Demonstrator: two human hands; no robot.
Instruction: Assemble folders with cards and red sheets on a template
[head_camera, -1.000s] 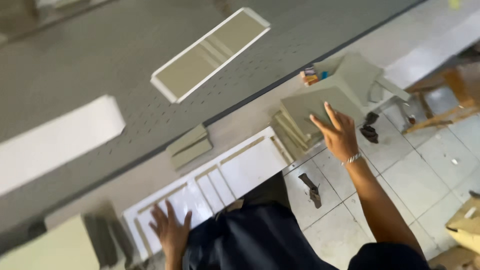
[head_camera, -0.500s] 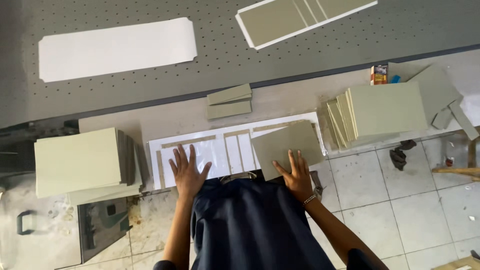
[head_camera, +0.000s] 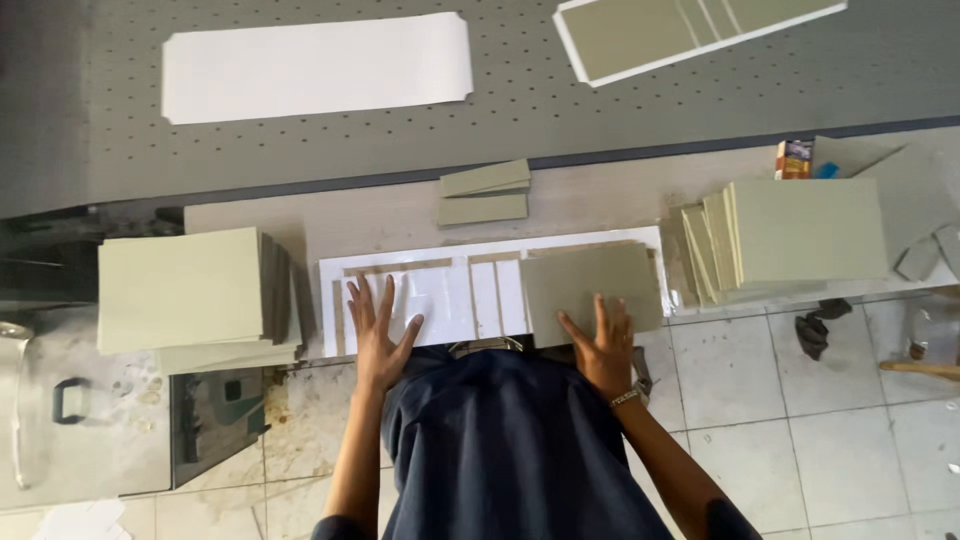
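A white sheet (head_camera: 440, 290) with grey board strips laid on it is seen lying flat along the near edge of the desk (head_camera: 380, 215), directly in front of the person. The left hand (head_camera: 378, 335) is spread open, fingers splayed, and pressed palm-down on the left part of the sheet; nothing is gripped by it. The right hand (head_camera: 603, 345) is likewise laid open and flat, its fingers resting on the near edge of a grey board panel (head_camera: 590, 290) that sits on the right part of the sheet; the panel is pressed, not pinched. The panel is judged to be stiff, light and flat, unlikely to bend under its own weight, and smooth enough to slide over the sheet if pushed; it would best be taken by its edges or near corners, since little purchase is offered by the flat face. The white sheet is judged thinner and easier to crease. A stack of pale boards (head_camera: 190, 295) is placed to the left, another stack of boards (head_camera: 790, 240) to the right, and two small grey strips (head_camera: 483, 193) lie beyond the sheet. Farther off, a white cut sheet (head_camera: 315, 65) is spread on the perforated cutting bed (head_camera: 600, 110).
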